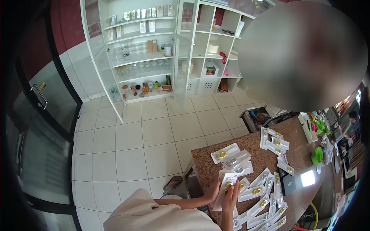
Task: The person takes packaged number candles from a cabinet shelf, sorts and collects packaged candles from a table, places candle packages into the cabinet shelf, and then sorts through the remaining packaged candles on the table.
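My left hand (212,192) grips the left edge of a white, clear-fronted blister pack (227,180) with a yellow round item inside. On the same pack, the fingers of my right hand (230,197) are closed near the yellow item. Both hands are over the edge of a brown speckled counter (208,152). Just beyond them lie a pack with a yellow item (222,154) and a pack with a pale item (239,169). A spread of several similar packs (257,208) lies to the right of my hands, some overlapping.
More packs (276,143) lie farther along the counter, near a dark flat object (288,184) and a green bowl (317,155). An open drawer (257,117) sticks out behind the counter. A glass-door cabinet (140,61) stands across the tiled floor. A blurred area covers the upper right.
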A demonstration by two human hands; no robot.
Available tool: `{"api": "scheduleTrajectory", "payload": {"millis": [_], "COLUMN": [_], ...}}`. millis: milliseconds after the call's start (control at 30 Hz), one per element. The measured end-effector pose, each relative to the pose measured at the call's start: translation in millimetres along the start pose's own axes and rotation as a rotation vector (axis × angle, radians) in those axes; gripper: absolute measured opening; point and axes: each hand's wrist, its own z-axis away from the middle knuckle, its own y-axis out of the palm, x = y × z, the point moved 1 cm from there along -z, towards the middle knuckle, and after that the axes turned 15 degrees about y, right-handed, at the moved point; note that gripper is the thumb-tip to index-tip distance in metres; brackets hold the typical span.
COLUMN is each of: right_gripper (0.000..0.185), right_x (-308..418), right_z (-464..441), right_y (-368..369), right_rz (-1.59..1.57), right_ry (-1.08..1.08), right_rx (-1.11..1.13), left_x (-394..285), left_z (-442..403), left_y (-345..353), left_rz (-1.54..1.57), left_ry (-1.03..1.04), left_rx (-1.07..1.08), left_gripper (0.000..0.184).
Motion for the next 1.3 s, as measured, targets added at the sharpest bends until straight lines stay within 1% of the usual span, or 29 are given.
{"api": "scheduleTrajectory", "payload": {"millis": [100, 133, 267, 333, 367, 433, 500, 533, 600, 667, 700, 767, 800, 900, 933, 967, 1100, 1133, 1267, 1300], "right_gripper": [0.04, 0.04, 0.037, 0.036, 0.036, 0.039, 0.041, 0.041, 0.041, 0.04, 0.04, 0.04, 0.04, 0.042, 0.042, 0.042, 0.048, 0.048, 0.056, 0.056], "right_x": [19, 23, 45, 68, 80, 102, 117, 126, 142, 157, 164, 175, 175, 188, 192, 193, 196, 197, 203, 204], "right_z": [3, 4, -1, 2, 3, 9, 11, 12, 19, 28, 33, 51, 63, 84, 90, 97, 119, 121, 104, 96], "right_y": [26, 34, 75, 108, 128, 174, 223, 249, 300, 349, 371, 409, 422, 468, 481, 492, 525, 531, 550, 558], "right_rz": [0.108, 0.11, 0.22, 0.079, 0.073, 0.058, -0.007, -0.012, -0.132, -0.123, -0.117, -0.114, -0.1, -0.059, -0.046, -0.026, 0.047, 0.066, 0.108, 0.123], "right_ry": [-0.054, -0.049, -0.147, -0.053, -0.052, -0.036, -0.122, -0.12, -0.091, -0.132, -0.118, -0.188, -0.155, -0.268, -0.318, -0.323, -0.519, -0.52, -0.254, -0.254], "right_rx": [-0.002, -0.015, 0.031, 0.167, 0.169, 0.234, 0.357, 0.375, 0.539, 0.641, 0.671, 0.839, 0.875, 1.012, 1.065, 1.116, 1.273, 1.318, 1.614, 1.63], "left_x": [-15, -27, -87, -90, -106, -110, -142, -159, -197, -238, -254, -283, -292, -319, -325, -327, -323, -322, -317, -318], "left_z": [-5, -6, -15, -26, -33, -45, -49, -50, -46, -39, -38, -26, -15, 0, 5, 12, 36, 42, 41, 33], "left_y": [-20, -25, -58, -95, -109, -159, -201, -222, -261, -289, -302, -326, -336, -368, -379, -389, -424, -428, -437, -442], "left_rz": [0.222, 0.226, 0.163, 0.16, 0.209, 0.034, 0.065, 0.053, -0.014, -0.318, -0.329, -0.614, -0.624, -0.501, -0.455, -0.453, -0.237, -0.231, -0.293, -0.285], "left_ry": [-0.085, -0.094, 0.026, 0.092, 0.161, 0.31, 0.345, 0.348, 0.436, 0.459, 0.45, 0.58, 0.547, 0.53, 0.54, 0.548, 0.631, 0.637, 0.559, 0.561], "left_rx": [-0.081, -0.07, -0.131, -0.14, -0.162, -0.215, -0.269, -0.284, -0.378, -0.586, -0.617, -0.803, -0.842, -0.921, -0.953, -1.008, -1.17, -1.219, -1.341, -1.361], "left_gripper": [0.038, 0.038, 0.037, 0.038, 0.038, 0.038, 0.037, 0.037, 0.041, 0.049, 0.049, 0.058, 0.058, 0.061, 0.061, 0.061, 0.061, 0.061, 0.059, 0.059]}}
